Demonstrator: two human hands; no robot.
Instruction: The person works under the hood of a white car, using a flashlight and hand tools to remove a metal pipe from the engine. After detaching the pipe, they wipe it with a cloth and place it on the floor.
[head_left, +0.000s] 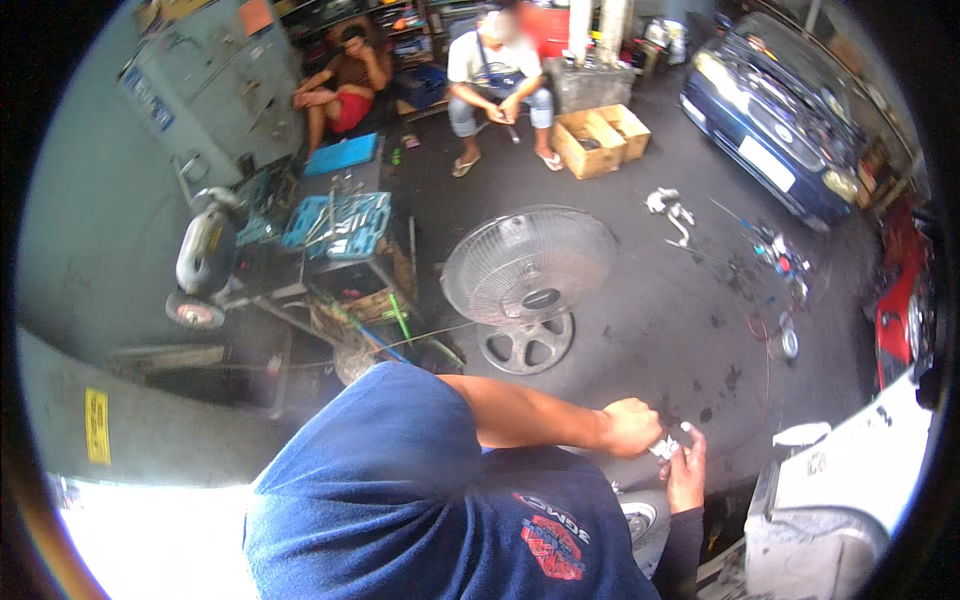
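Note:
My left hand (632,427) is closed in a fist, with its thumb side against a small whitish and dark part (662,447). My right hand (686,472), coming out of a dark sleeve, pinches that part from the other side between thumb and fingers. The two hands almost meet over it, so most of the part is covered and its kind cannot be made out. Just below the hands shows a silvery wheel (638,520), partly behind my blue shirt. To the right stands a white car body part (850,470).
A standing fan (530,262) is ahead of me. At left are an open teal socket set (345,225) and a wheeled air compressor (208,250). Two people sit at the back beside a wooden crate (590,145). A blue car (770,130) has its hood up; loose tools (775,250) lie right.

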